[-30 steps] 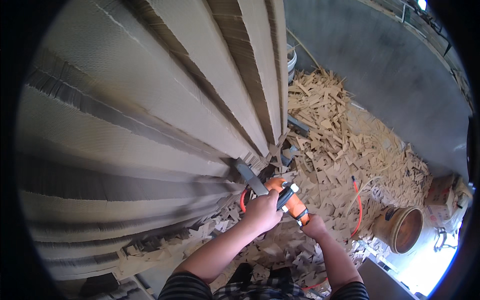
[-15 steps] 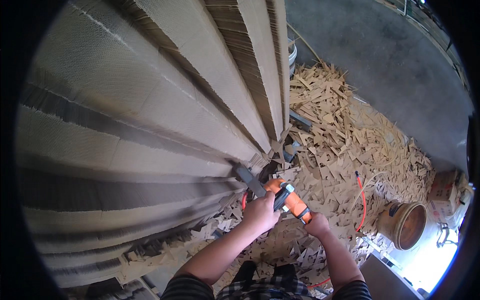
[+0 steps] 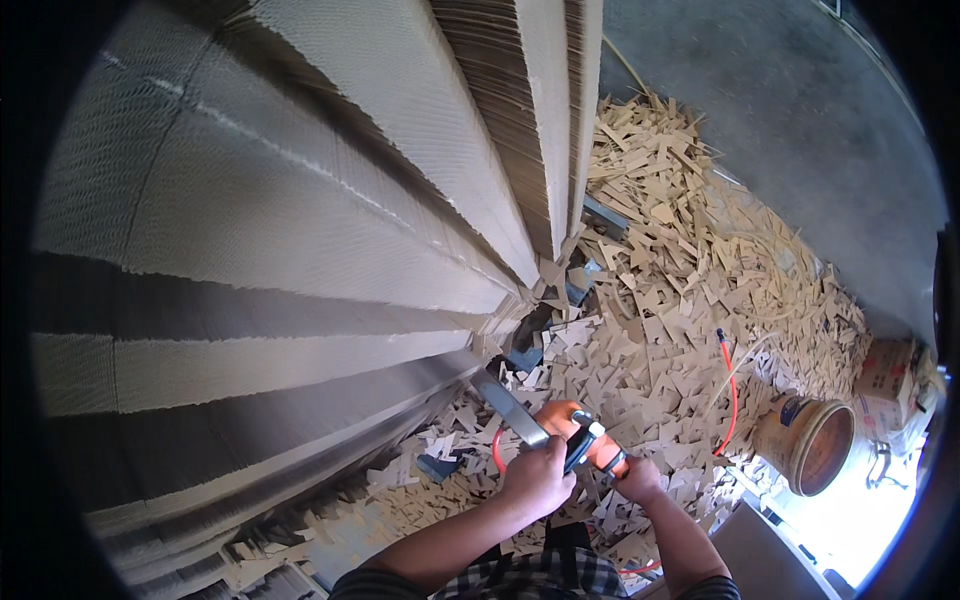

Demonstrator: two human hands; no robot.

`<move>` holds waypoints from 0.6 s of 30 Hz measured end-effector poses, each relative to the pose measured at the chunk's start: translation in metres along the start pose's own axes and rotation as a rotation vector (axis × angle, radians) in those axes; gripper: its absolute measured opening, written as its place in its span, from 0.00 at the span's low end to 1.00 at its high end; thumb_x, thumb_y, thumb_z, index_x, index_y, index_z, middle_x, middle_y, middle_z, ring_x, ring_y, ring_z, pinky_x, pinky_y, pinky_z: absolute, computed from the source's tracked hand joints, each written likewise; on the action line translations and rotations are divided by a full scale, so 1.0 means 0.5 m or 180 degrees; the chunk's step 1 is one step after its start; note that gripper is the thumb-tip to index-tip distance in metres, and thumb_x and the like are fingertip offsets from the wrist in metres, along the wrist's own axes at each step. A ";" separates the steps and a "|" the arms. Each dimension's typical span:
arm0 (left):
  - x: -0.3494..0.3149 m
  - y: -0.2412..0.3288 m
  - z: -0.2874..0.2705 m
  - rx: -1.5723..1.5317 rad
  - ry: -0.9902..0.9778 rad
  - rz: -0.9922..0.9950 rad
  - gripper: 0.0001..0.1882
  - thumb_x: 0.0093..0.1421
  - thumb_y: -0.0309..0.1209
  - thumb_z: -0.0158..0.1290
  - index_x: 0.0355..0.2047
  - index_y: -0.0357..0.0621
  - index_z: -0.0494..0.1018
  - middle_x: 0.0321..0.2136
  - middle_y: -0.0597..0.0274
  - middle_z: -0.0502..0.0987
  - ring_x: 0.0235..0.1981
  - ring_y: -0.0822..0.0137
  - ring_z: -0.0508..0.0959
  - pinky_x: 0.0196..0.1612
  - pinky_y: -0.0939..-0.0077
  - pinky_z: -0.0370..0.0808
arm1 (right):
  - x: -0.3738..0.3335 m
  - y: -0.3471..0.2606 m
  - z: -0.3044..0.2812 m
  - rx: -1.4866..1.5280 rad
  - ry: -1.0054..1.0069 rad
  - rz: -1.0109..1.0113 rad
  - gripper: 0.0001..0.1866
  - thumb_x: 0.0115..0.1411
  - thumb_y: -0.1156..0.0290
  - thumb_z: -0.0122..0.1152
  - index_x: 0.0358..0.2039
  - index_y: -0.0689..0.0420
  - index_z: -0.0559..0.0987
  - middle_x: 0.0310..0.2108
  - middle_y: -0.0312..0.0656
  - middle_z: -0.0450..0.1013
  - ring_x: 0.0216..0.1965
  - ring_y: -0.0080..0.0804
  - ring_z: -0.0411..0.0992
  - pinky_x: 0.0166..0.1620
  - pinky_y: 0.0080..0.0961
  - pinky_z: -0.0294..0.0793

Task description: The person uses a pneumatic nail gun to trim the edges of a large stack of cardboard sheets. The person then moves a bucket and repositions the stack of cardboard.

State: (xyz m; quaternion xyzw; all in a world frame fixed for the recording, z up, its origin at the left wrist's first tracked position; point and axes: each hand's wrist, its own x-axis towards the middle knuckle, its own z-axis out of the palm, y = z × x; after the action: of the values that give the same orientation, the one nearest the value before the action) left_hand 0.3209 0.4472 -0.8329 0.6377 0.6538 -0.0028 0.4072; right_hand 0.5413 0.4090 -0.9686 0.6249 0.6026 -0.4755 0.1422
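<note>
Both of my hands are closed on an orange power tool (image 3: 604,454) with a long flat grey metal bar (image 3: 513,407). My left hand (image 3: 534,482) wraps round the tool near the base of the bar, by a black and silver fitting. My right hand (image 3: 640,480) grips the rear end. The bar points up and left, its tip close to the lower edge of a tall stack of cardboard sheets (image 3: 340,240) with notched, ridged sides. Whether the tip touches the stack I cannot tell. A red hose (image 3: 498,448) curves beside the bar.
Cardboard offcuts (image 3: 660,290) lie in a deep heap over the floor. An orange-red hose (image 3: 731,390) rests on them. To the right stand a dirty bucket (image 3: 800,445) tipped on its side and a cardboard box (image 3: 885,375). Grey floor (image 3: 770,120) shows beyond the heap.
The tool and both hands have moved slightly down and right in view, and the bar's tip has drawn away from the stack's corner. The view has shifted a little. Both hands keep their hold.
</note>
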 end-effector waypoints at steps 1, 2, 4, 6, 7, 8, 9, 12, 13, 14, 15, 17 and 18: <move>-0.001 0.010 -0.014 0.0016 0.0156 0.0055 0.16 0.46 0.31 0.54 0.31 0.35 0.62 0.17 0.52 0.72 0.18 0.53 0.76 0.22 0.63 0.72 | 0.011 -0.006 -0.014 -0.0023 0.0119 -0.0077 0.17 0.39 0.62 0.60 0.31 0.54 0.77 0.30 0.48 0.75 0.34 0.46 0.73 0.39 0.38 0.73; -0.001 0.019 -0.027 0.0034 0.0329 0.0099 0.15 0.46 0.31 0.54 0.30 0.36 0.62 0.17 0.52 0.72 0.18 0.53 0.75 0.22 0.63 0.72 | 0.026 -0.010 -0.025 -0.0051 0.0237 -0.0174 0.16 0.39 0.62 0.60 0.31 0.54 0.77 0.30 0.48 0.75 0.34 0.46 0.73 0.39 0.38 0.73; 0.008 0.022 -0.047 -0.0002 0.0665 0.0206 0.18 0.45 0.31 0.54 0.34 0.36 0.61 0.16 0.54 0.72 0.16 0.53 0.74 0.19 0.61 0.70 | 0.046 -0.035 -0.065 -0.0074 0.0455 -0.0336 0.16 0.40 0.63 0.60 0.31 0.54 0.76 0.29 0.49 0.75 0.34 0.47 0.73 0.39 0.38 0.73; 0.023 0.024 -0.071 0.0065 0.0820 0.0330 0.18 0.45 0.30 0.54 0.34 0.36 0.61 0.15 0.53 0.72 0.16 0.53 0.74 0.19 0.61 0.71 | 0.049 -0.071 -0.116 -0.0014 0.0554 -0.0376 0.15 0.40 0.65 0.60 0.31 0.54 0.76 0.29 0.49 0.74 0.34 0.47 0.73 0.38 0.39 0.72; 0.030 0.025 -0.080 0.0076 0.0880 0.0380 0.18 0.45 0.30 0.54 0.34 0.36 0.61 0.15 0.53 0.72 0.16 0.53 0.74 0.19 0.61 0.71 | 0.057 -0.076 -0.126 -0.0019 0.0563 -0.0384 0.15 0.40 0.65 0.60 0.31 0.54 0.75 0.29 0.49 0.74 0.34 0.47 0.73 0.38 0.39 0.72; 0.034 0.034 -0.096 0.0079 0.0870 0.0359 0.18 0.45 0.29 0.54 0.34 0.36 0.62 0.15 0.53 0.72 0.16 0.53 0.74 0.20 0.61 0.71 | 0.064 -0.080 -0.133 -0.0023 0.0571 -0.0391 0.15 0.40 0.65 0.60 0.31 0.55 0.75 0.29 0.50 0.74 0.34 0.47 0.73 0.38 0.39 0.72; 0.041 0.034 -0.099 0.0050 0.0854 0.0314 0.17 0.45 0.29 0.54 0.34 0.37 0.62 0.16 0.53 0.72 0.16 0.52 0.74 0.20 0.61 0.71 | 0.070 -0.079 -0.139 -0.0034 0.0572 -0.0396 0.15 0.41 0.65 0.60 0.31 0.55 0.75 0.29 0.50 0.74 0.35 0.47 0.73 0.38 0.39 0.72; 0.067 0.019 -0.101 0.0015 0.0882 0.0187 0.16 0.44 0.29 0.54 0.32 0.37 0.63 0.16 0.53 0.72 0.18 0.52 0.75 0.22 0.61 0.72 | 0.088 -0.087 -0.144 -0.0045 0.0559 -0.0220 0.15 0.39 0.65 0.60 0.31 0.55 0.76 0.28 0.49 0.74 0.34 0.47 0.73 0.39 0.38 0.72; 0.087 0.006 -0.101 0.0034 0.0781 0.0022 0.16 0.44 0.30 0.55 0.31 0.38 0.63 0.18 0.52 0.73 0.20 0.52 0.76 0.24 0.61 0.72 | 0.095 -0.093 -0.146 -0.0042 0.0563 -0.0148 0.16 0.39 0.65 0.60 0.31 0.55 0.76 0.28 0.49 0.74 0.33 0.47 0.73 0.39 0.37 0.73; 0.098 -0.013 -0.094 0.0021 0.0672 -0.0077 0.16 0.44 0.31 0.56 0.32 0.38 0.64 0.19 0.52 0.74 0.22 0.52 0.76 0.25 0.60 0.72 | 0.091 -0.105 -0.146 -0.0186 0.0401 0.0055 0.15 0.40 0.65 0.59 0.31 0.55 0.76 0.29 0.48 0.75 0.35 0.45 0.73 0.40 0.37 0.72; 0.112 -0.031 -0.086 0.0006 0.0568 -0.0164 0.17 0.45 0.31 0.56 0.32 0.38 0.64 0.21 0.52 0.74 0.23 0.52 0.76 0.27 0.60 0.73 | 0.099 -0.097 -0.138 -0.0221 0.0367 0.0063 0.15 0.40 0.66 0.59 0.32 0.55 0.76 0.30 0.48 0.75 0.35 0.45 0.73 0.40 0.37 0.72; 0.146 -0.058 -0.071 -0.0042 0.0434 -0.0273 0.20 0.45 0.32 0.56 0.38 0.39 0.65 0.24 0.51 0.75 0.27 0.53 0.77 0.30 0.60 0.73 | 0.123 -0.075 -0.108 -0.0288 0.0292 0.0087 0.16 0.40 0.66 0.58 0.32 0.54 0.76 0.31 0.48 0.75 0.36 0.44 0.73 0.41 0.36 0.72; 0.163 -0.072 -0.059 -0.0037 0.0421 -0.0267 0.21 0.45 0.32 0.56 0.40 0.39 0.64 0.24 0.51 0.75 0.27 0.53 0.77 0.30 0.61 0.74 | 0.135 -0.069 -0.097 -0.0309 0.0275 0.0158 0.17 0.40 0.65 0.58 0.33 0.54 0.76 0.31 0.47 0.75 0.37 0.44 0.73 0.41 0.35 0.72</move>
State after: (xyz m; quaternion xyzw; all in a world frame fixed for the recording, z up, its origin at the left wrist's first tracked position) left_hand 0.2870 0.5236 -0.8754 0.6062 0.7054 0.0261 0.3664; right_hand 0.5192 0.4953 -0.9818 0.6520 0.6149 -0.4146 0.1579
